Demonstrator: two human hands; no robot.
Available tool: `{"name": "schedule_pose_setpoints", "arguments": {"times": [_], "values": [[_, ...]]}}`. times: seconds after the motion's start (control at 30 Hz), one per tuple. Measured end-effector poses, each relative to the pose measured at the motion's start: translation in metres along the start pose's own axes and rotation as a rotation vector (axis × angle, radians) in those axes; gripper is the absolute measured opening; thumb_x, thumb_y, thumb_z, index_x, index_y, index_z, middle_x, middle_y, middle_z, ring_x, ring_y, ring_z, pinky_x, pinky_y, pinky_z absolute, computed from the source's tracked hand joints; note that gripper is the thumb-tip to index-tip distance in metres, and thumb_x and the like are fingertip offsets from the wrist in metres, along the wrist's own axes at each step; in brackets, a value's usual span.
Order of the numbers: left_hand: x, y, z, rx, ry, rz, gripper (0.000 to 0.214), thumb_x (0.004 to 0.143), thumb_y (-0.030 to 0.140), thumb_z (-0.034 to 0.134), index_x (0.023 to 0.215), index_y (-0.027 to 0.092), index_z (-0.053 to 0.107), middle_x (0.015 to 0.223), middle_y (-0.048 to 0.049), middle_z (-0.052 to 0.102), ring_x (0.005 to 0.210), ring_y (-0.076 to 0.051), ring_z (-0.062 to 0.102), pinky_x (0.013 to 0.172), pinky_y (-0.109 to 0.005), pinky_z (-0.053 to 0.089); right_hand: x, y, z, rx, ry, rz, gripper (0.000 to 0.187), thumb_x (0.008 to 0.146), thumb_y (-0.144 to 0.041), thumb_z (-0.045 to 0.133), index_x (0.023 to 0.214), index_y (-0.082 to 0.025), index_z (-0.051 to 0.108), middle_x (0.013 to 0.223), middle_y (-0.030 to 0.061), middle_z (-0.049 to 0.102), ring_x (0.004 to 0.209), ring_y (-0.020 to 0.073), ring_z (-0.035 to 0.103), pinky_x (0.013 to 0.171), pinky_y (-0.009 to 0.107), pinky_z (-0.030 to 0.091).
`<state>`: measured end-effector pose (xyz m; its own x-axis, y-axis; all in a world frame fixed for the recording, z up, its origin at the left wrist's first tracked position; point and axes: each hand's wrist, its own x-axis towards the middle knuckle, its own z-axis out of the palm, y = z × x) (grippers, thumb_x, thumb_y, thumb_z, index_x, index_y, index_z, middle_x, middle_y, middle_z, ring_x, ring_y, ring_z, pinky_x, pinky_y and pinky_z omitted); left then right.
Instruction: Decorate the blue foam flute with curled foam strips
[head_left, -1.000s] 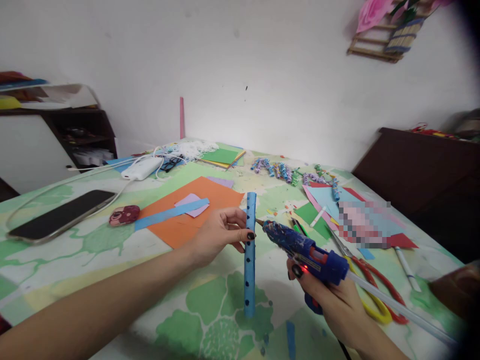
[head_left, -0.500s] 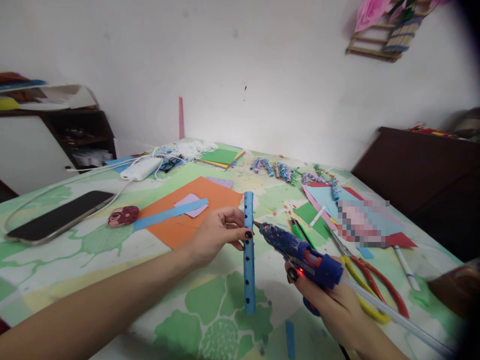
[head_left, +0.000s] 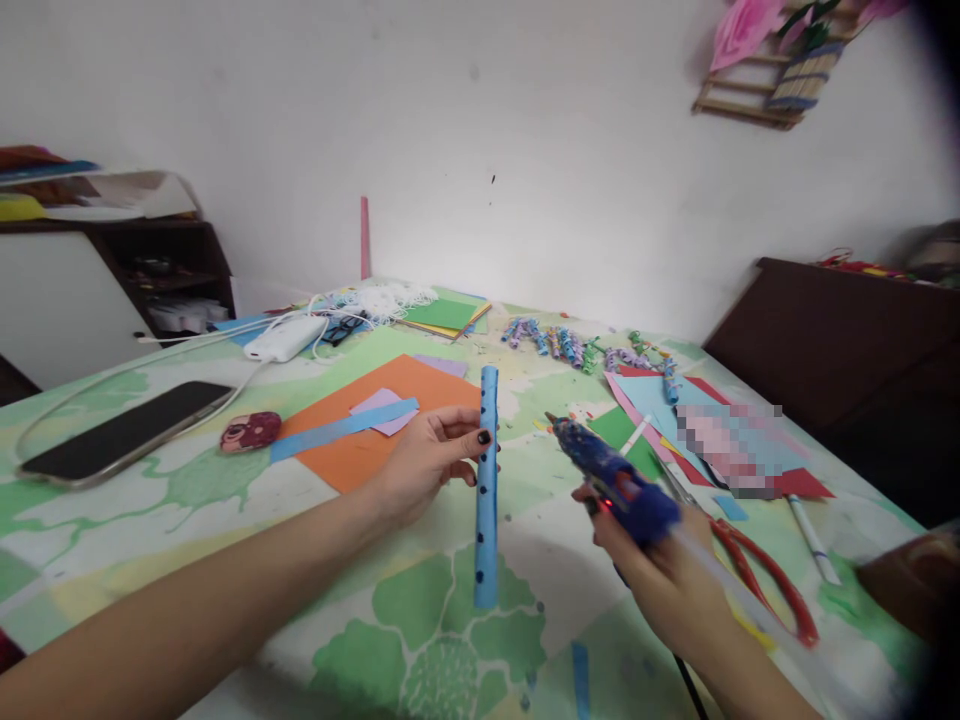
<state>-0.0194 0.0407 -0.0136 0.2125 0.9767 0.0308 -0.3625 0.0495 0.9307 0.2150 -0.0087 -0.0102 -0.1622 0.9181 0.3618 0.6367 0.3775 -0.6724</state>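
Observation:
My left hand [head_left: 431, 455] pinches a blue paper tube [head_left: 487, 520] with dark dots along it, held upright above the table a little above its middle. In my right hand [head_left: 660, 570] is a blue hot glue gun [head_left: 611, 475], its red light lit and a clear glue stick trailing from the back. The nozzle points up and left, apart from the tube. My right fingers wrap around its handle and are partly hidden. Behind my left hand, an orange paper sheet [head_left: 375, 385] carries a lilac piece and a blue paper strip [head_left: 349, 428].
Red-handled scissors [head_left: 780, 580] and a white marker [head_left: 814, 540] lie right of the glue gun. Small curled paper rolls [head_left: 566, 345] lie toward the wall. At left are a phone [head_left: 124, 430], a white power bank [head_left: 285, 337] and cables. A blue scrap [head_left: 580, 680] lies near the front.
The glue gun has drawn away from the tube to the right, blurring with motion. My left hand has shifted the tube slightly left and up, and the tube has turned a little.

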Motion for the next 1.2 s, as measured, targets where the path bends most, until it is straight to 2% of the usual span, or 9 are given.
{"name": "schedule_pose_setpoints", "arguments": {"times": [0.13,0.2,0.27,0.4,0.47,0.6,0.7,0.8,1.2], "values": [[-0.004,0.006,0.004,-0.079,-0.013,-0.028,0.032,0.063,0.034,0.079,0.085,0.013,0.069,0.065,-0.0010,0.060,0.053,-0.009,0.056,0.044,-0.017,0.040,0.012,-0.010,0.013,-0.427,-0.184,-0.060,0.008,0.077,-0.028,0.052,0.079,-0.020,0.051,0.069,0.0035,0.060,0.058,0.0194,0.055,0.053,0.028,0.036],[-0.005,0.008,0.005,-0.103,-0.026,-0.033,0.031,0.064,0.033,0.079,0.086,0.014,0.070,0.065,-0.0014,0.061,0.054,-0.008,0.055,0.046,-0.017,0.041,0.012,-0.013,0.021,-0.523,-0.270,-0.093,0.007,0.076,-0.025,0.053,0.078,-0.019,0.050,0.076,0.0057,0.061,0.067,0.0217,0.056,0.057,0.030,0.037],[-0.006,0.009,0.006,-0.116,-0.051,-0.031,0.029,0.065,0.032,0.078,0.087,0.014,0.071,0.064,-0.0015,0.061,0.054,-0.008,0.055,0.047,-0.017,0.042,0.010,-0.014,0.025,-0.502,-0.333,-0.105,0.010,0.073,-0.023,0.057,0.080,-0.018,0.052,0.081,0.0064,0.060,0.073,0.0220,0.056,0.063,0.031,0.039],[-0.009,0.009,0.005,-0.112,-0.097,-0.045,0.029,0.068,0.031,0.076,0.091,0.013,0.072,0.065,-0.0024,0.062,0.052,-0.007,0.053,0.049,-0.017,0.042,0.009,-0.016,0.017,-0.279,-0.401,-0.141,0.033,0.066,-0.019,0.069,0.097,-0.017,0.057,0.101,0.0083,0.058,0.092,0.0225,0.054,0.079,0.033,0.042],[-0.010,0.008,0.006,-0.115,-0.111,-0.068,0.029,0.068,0.031,0.076,0.091,0.013,0.073,0.067,-0.0032,0.063,0.052,-0.007,0.053,0.049,-0.018,0.041,0.014,-0.020,0.011,-0.146,-0.411,-0.165,0.034,0.070,-0.020,0.068,0.103,-0.019,0.058,0.105,0.0076,0.059,0.095,0.0215,0.053,0.084,0.033,0.041],[-0.012,0.005,0.007,-0.149,-0.161,-0.059,0.038,0.068,0.031,0.076,0.102,0.016,0.070,0.070,-0.0032,0.065,0.053,-0.008,0.056,0.051,-0.020,0.043,0.030,-0.028,0.014,0.279,-0.326,-0.062,0.010,0.083,-0.024,0.056,0.090,-0.020,0.062,0.087,0.0043,0.064,0.079,0.0171,0.057,0.072,0.030,0.044],[-0.013,0.003,0.007,-0.140,-0.191,-0.053,0.043,0.070,0.028,0.075,0.112,0.020,0.065,0.074,-0.0031,0.066,0.056,-0.009,0.058,0.052,-0.020,0.043,0.040,-0.033,0.027,0.642,-0.245,0.046,0.012,0.080,-0.030,0.062,0.082,-0.018,0.062,0.076,0.0027,0.065,0.070,0.0145,0.057,0.063,0.026,0.043],[-0.013,0.000,0.006,-0.128,-0.213,-0.071,0.043,0.072,0.029,0.073,0.114,0.022,0.064,0.076,-0.0042,0.066,0.058,-0.009,0.058,0.051,-0.018,0.042,0.041,-0.035,0.038,0.863,-0.196,0.066,0.013,0.081,-0.031,0.063,0.079,-0.018,0.063,0.072,0.0011,0.064,0.066,0.0115,0.055,0.061,0.023,0.041],[-0.015,-0.006,0.012,-0.104,-0.297,-0.098,0.043,0.073,0.027,0.072,0.115,0.024,0.064,0.072,-0.0033,0.064,0.054,-0.010,0.060,0.051,-0.022,0.048,0.024,-0.029,0.040,1.040,-0.147,0.151,0.010,0.079,-0.024,0.066,0.074,-0.017,0.063,0.066,-0.0013,0.060,0.060,0.0075,0.050,0.058,0.019,0.041]]}}
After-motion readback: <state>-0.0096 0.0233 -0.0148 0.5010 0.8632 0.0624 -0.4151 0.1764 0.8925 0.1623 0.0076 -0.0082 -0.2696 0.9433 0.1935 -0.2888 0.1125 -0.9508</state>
